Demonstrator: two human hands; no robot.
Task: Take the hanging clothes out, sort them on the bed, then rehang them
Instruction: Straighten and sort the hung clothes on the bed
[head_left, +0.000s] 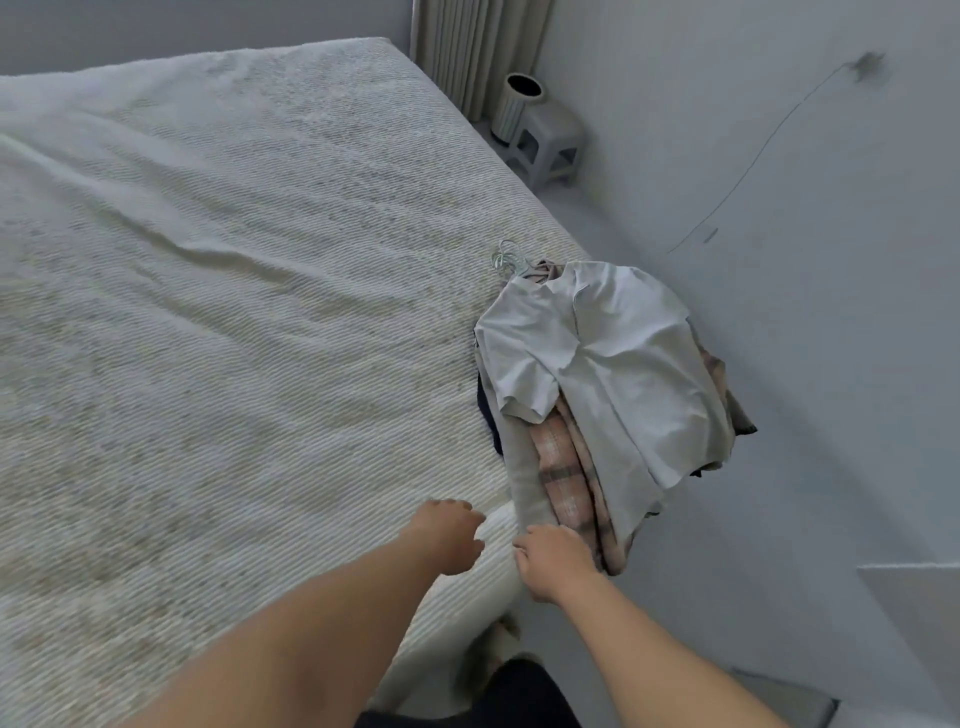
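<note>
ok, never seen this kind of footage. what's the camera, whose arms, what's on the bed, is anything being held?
There is one picture, from a wide-angle camera worn on a person's head, looking down at their own bare arms. No robot.

On the bed, at its right edge, lies a pile of clothes with a pale shirt on top and hangers poking out at the far end.

The left hand hovers with fingers curled and seems to hold nothing. The right hand touches the pile's near end; its grip is hidden.
</note>
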